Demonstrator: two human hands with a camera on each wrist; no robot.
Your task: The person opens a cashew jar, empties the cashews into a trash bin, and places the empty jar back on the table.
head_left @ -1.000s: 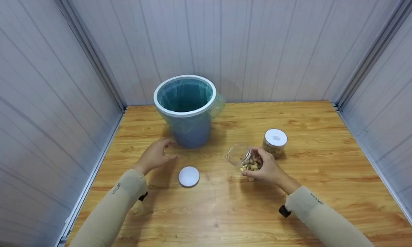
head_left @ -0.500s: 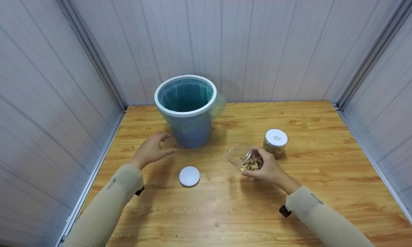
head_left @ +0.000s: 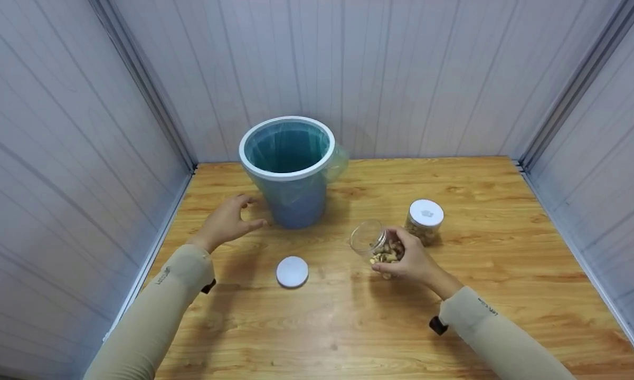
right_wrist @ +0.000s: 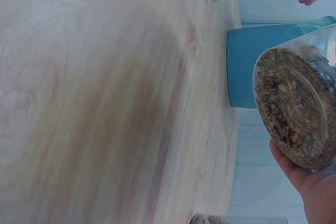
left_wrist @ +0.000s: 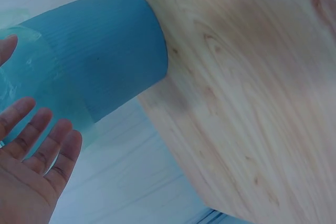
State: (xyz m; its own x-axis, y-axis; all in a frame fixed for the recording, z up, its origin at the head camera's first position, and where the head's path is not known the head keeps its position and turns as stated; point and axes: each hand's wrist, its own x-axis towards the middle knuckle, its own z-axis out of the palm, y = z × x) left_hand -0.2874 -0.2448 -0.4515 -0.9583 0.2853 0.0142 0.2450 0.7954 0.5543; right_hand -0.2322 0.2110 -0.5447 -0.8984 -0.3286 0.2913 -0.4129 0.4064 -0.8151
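Note:
My right hand point(head_left: 414, 261) grips a clear plastic jar point(head_left: 368, 237) around its side. The jar has no lid, is tilted with its mouth toward the left, and holds brownish dried pieces point(head_left: 386, 252). Its bottom, coated with brown crumbs point(right_wrist: 294, 108), faces the right wrist camera. My left hand point(head_left: 226, 224) hovers with nothing in it, fingers apart, beside the blue bin point(head_left: 298, 208). In the left wrist view its palm point(left_wrist: 26, 187) and spread fingers show in front of the bin. A round white lid point(head_left: 292, 272) lies on the table between the hands.
The bin has a white rim point(head_left: 286, 176) and a translucent green liner bag point(head_left: 338, 163) bulging at its right. A second jar point(head_left: 425, 221), capped in white, stands behind my right hand. Pale panel walls point(head_left: 422, 79) enclose the wooden table point(head_left: 327, 327) on three sides.
My left hand has drifted left and a little farther away over the table, staying empty. My right hand and the tilted jar have held almost still.

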